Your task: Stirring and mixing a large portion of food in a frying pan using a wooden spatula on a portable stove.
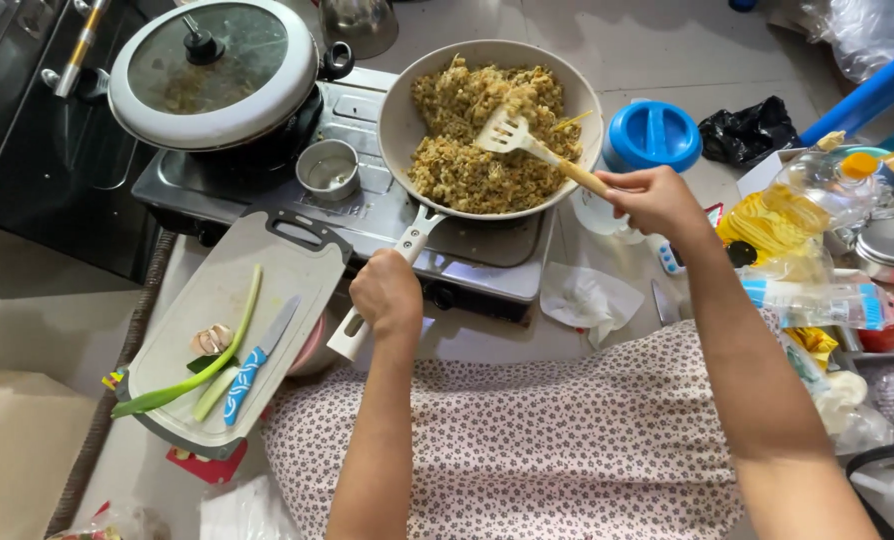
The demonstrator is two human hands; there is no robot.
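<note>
Overhead, a round cream-coloured frying pan (397,120) sat on a silver tabletop gas stove (367,205), heaped with a crumbly yellow-brown mix of chopped, fried food (467,150). The left hand (387,292) was closed in a fist around the pan's long white handle (407,245), the pan lying just beyond the knuckles. The right hand (655,198) had its fingers curled tight on the wooden handle of a pale slotted spatula (507,133), whose blade rested on the food, out past the fingertips. Beside the left fingers, on the outer side, lay a pale plastic cutting board (277,270) holding a long green onion stalk (207,355) and a blue-handled knife (252,365). Further beyond the left hand stood a dark pot under a round glass lid (212,70). Just beyond the right fingers sat a bright blue plastic lid (652,135).
</note>
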